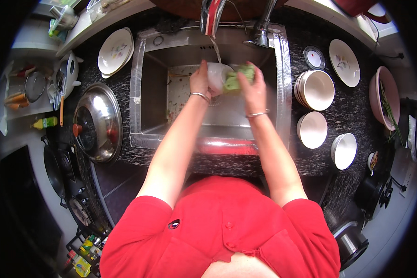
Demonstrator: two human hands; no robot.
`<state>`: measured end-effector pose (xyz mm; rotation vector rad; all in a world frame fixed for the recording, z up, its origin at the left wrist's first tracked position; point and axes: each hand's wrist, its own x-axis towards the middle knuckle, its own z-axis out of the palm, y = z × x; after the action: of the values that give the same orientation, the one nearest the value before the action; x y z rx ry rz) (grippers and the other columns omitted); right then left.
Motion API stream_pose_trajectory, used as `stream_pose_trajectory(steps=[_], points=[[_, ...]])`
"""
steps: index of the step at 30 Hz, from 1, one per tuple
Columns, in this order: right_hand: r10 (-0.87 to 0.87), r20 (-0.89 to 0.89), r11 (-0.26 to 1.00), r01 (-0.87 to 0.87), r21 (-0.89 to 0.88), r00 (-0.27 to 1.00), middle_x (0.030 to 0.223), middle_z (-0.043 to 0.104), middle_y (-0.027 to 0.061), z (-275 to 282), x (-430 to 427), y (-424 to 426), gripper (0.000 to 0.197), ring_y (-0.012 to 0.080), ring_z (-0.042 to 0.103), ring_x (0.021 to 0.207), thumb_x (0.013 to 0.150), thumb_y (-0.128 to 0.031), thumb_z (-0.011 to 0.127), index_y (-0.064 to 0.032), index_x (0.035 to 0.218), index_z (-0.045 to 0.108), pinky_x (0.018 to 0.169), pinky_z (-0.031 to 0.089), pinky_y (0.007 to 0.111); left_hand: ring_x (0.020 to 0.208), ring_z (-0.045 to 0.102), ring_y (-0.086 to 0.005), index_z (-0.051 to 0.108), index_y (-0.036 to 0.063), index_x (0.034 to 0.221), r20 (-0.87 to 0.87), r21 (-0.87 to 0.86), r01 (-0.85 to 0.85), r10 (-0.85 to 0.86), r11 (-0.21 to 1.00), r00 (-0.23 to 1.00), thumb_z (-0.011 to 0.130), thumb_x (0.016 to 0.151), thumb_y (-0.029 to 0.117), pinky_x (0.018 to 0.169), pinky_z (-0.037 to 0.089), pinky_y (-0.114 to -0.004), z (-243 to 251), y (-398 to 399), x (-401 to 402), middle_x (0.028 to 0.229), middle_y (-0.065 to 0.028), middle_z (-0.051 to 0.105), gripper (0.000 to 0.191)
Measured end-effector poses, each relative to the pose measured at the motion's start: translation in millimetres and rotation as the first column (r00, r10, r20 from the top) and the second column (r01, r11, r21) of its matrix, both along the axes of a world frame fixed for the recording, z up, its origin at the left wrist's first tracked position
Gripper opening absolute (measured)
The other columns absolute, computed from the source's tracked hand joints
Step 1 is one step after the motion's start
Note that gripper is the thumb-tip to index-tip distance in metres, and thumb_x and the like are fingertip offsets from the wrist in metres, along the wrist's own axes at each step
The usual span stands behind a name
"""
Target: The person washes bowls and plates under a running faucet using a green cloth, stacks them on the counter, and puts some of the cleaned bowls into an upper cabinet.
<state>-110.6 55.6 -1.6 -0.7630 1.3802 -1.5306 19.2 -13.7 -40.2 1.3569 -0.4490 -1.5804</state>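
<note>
Over the stainless steel sink [156, 97], my left hand [200, 80] grips a white bowl or cup [217, 77], tilted with its opening towards the right. My right hand [255, 88] holds a green cloth [241, 76] at that opening; both are slightly blurred. A stream of water [215, 48] runs from the faucet [208, 21] down beside the white vessel. Food scraps [173, 107] lie on the sink floor, and a chopstick-like stick [180, 75] rests near its left wall.
Plates [114, 54] and a domed metal lid [99, 121] stand left of the sink. On the right are stacked bowls [318, 90], another bowl [312, 130], patterned bowls [344, 151], an oval plate [344, 62] and a pink basin [375, 99]. A second metal fixture [260, 36] overhangs the sink's back right.
</note>
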Motion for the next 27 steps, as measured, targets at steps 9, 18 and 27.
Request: stream_pose_trajectory(steps=[9,18,27], points=[[-0.031,-0.639,0.994,0.092,0.063,0.769,0.097,0.053,0.0181,-78.1,4.7,3.4,0.027,0.0361,0.051,0.092,0.074,-0.005,0.053,-0.0032,0.1,0.053,0.078,0.042,0.04,0.087,0.06,-0.0244,0.055,-0.0018,0.103,-0.295,0.303,-0.17,0.262,0.938,0.919,0.052,0.087,0.038,0.075,0.048,-0.037,4.5,-24.6,12.0,0.099,-0.0128,0.061,0.042],[0.095,0.189,0.861,-0.176,0.477,0.977,0.098,0.061,0.0112,-21.2,-10.6,-4.3,0.046,0.0234,0.059,0.082,0.083,-0.038,0.052,-0.0014,0.11,0.054,0.071,0.047,0.035,0.068,0.062,-0.0286,0.06,0.0025,0.088,0.978,-0.158,0.825,-0.03,0.543,0.207,0.049,0.085,0.036,0.061,0.048,-0.035,15.8,14.9,-6.9,0.08,-0.0167,0.063,0.035],[0.053,0.3,0.919,-0.164,0.36,0.953,0.083,0.056,0.0108,-54.0,-3.8,-22.8,0.042,0.0216,0.058,0.078,0.078,-0.026,0.056,0.0017,0.109,0.047,0.048,0.051,0.034,0.091,0.057,-0.0254,0.055,0.0073,0.088,0.978,0.09,0.963,0.158,0.255,-0.133,0.047,0.076,0.011,0.087,0.04,-0.044,19.4,65.1,14.2,0.086,-0.0058,0.06,0.015]])
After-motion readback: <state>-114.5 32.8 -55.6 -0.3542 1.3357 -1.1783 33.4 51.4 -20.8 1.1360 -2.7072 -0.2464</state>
